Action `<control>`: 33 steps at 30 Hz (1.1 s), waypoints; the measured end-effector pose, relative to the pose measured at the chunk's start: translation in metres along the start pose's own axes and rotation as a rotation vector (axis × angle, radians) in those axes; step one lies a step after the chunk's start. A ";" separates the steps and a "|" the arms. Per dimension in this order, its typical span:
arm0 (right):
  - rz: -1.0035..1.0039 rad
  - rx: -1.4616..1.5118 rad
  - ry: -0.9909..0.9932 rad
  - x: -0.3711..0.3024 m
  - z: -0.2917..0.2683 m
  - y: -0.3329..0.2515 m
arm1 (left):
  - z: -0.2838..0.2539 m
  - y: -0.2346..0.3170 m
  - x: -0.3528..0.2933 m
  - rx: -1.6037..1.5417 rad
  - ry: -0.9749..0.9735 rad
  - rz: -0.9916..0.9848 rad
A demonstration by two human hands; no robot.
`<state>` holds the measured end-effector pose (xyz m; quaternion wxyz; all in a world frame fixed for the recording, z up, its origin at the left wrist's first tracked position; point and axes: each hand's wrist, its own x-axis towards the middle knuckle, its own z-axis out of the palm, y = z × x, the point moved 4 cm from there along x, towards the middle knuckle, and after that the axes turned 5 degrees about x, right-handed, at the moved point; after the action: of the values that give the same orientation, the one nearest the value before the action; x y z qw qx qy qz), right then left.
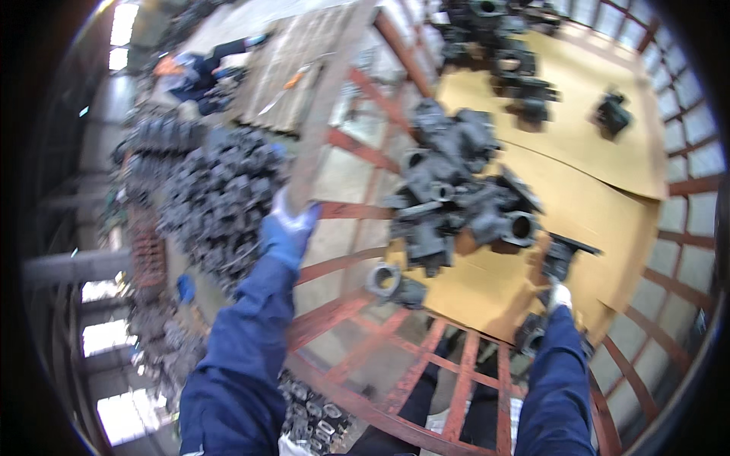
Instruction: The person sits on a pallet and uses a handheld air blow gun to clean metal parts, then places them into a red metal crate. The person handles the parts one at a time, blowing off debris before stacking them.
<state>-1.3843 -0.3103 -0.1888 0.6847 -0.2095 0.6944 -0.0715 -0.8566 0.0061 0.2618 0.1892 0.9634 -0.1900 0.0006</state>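
My left hand [293, 220], in a white and blue glove, is closed on the top rail [308, 163] of a red metal cage. Deep inside the cage, my gloved right hand [560, 295] grips the near end of a dark metal casting [561, 257] with a flat flange; its fingers are partly hidden and blurred. To the left of that casting lies a heap of similar dark castings [456, 175], some with round openings. A single pipe-shaped casting [395, 283] rests near the cage's left front corner.
Brown cardboard sheets [608, 197] line the cage floor. More castings [517, 68] stand at its far side, and one sits apart [613, 114]. Outside, to the left, are a large pile of dark parts [220, 197], a wooden slatted platform [293, 68] and a person [201, 76].
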 end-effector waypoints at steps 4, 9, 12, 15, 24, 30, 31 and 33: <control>0.173 0.375 0.058 0.049 0.019 0.017 | 0.000 0.006 0.002 0.079 -0.056 -0.116; 0.118 0.742 -0.219 0.099 0.012 0.031 | 0.002 -0.005 0.007 0.115 0.035 -0.037; 0.106 0.745 -0.476 0.102 0.017 0.027 | 0.001 -0.017 0.010 0.221 0.041 0.091; 0.072 0.896 -0.253 0.082 0.024 0.025 | 0.002 -0.030 0.013 -0.053 -0.043 -0.030; 0.021 0.523 0.108 -0.055 0.052 0.006 | 0.003 -0.033 0.022 -0.042 -0.116 0.001; -0.245 -0.008 0.153 -0.095 0.073 0.042 | 0.005 -0.034 0.023 -0.113 -0.126 -0.062; -0.279 -0.300 0.265 -0.098 0.068 0.039 | 0.004 -0.030 0.024 -0.089 -0.097 -0.012; -0.475 -0.640 0.516 -0.110 0.059 0.027 | 0.003 -0.025 0.023 0.004 -0.036 0.068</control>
<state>-1.3342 -0.2321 -0.1013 0.3557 -0.5381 0.7620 -0.0583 -0.8260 0.0182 0.2514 0.1839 0.9566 -0.2260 -0.0100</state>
